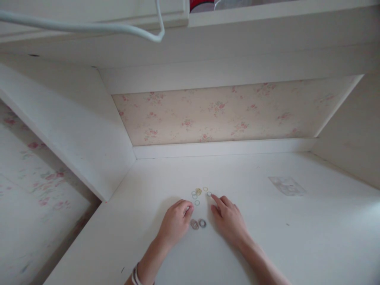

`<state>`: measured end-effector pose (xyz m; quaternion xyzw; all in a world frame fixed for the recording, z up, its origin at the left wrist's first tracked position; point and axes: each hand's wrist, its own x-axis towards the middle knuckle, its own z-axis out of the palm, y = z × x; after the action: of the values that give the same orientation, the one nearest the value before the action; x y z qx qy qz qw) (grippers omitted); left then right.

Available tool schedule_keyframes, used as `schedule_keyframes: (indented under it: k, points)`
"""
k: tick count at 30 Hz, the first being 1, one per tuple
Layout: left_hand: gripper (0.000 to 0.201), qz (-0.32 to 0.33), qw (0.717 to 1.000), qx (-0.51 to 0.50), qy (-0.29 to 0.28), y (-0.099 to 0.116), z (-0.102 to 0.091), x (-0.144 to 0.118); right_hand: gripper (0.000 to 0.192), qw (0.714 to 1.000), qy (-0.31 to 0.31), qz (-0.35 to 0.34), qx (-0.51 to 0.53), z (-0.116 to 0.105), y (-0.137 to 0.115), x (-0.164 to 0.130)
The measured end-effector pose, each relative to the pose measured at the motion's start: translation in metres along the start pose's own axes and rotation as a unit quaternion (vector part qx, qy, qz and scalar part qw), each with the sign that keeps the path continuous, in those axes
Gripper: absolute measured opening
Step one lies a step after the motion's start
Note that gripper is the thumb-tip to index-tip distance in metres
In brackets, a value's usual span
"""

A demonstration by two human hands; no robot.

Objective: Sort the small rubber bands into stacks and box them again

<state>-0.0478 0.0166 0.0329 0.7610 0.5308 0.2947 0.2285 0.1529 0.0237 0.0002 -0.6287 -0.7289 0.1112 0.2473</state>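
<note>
My left hand [175, 221] is closed, its fingers curled and thumb against the forefinger; whatever they may hold is hidden. Just to its right lie thin ring-shaped bands, like small hair ties. Beyond the fingertips is a pale green band [197, 202], with further greenish bands [194, 194] and a cluster of yellow bands [198, 191] behind it. A single yellow band [205, 189] lies apart. My right hand [227, 215] has its forefinger stretched out, the tip touching a grey band [209, 194]. Nearer me are a brownish-pink pile [194, 224] and a dark grey pile [202, 223] of bands.
A clear plastic packet [287, 186] lies on the white tabletop [297, 245] to the right. White side panels and a shelf [237, 43] enclose the desk. A white cable [89, 27] hangs across the upper left. Floral wallpaper [219, 114] covers the back.
</note>
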Motion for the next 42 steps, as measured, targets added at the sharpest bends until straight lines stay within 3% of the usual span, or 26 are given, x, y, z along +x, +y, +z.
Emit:
schedule_keyframes:
  k: [4, 14, 19, 26, 42]
  points:
    - [0.021, -0.036, 0.999, -0.037, -0.014, -0.011, 0.009, 0.002, 0.034, 0.997, -0.018, -0.015, -0.071, 0.001, -0.004, -0.001]
    - [0.023, -0.065, 0.997, -0.036, -0.017, -0.014, 0.016, 0.004, 0.036, 0.994, -0.002, -0.021, -0.103, 0.005, -0.005, -0.002]
    - [0.022, -0.067, 0.997, -0.04, -0.019, -0.015, 0.017, 0.004, 0.027, 0.998, -0.004, -0.007, -0.068, 0.004, -0.005, -0.002]
    - [0.021, -0.066, 0.997, -0.018, -0.023, -0.016, 0.017, 0.004, 0.038, 0.994, -0.004, -0.017, -0.108, 0.006, -0.009, -0.002]
    - [0.021, -0.067, 0.997, 0.014, -0.031, -0.014, 0.016, 0.003, 0.021, 0.999, 0.01, 0.018, -0.05, 0.006, -0.005, 0.001]
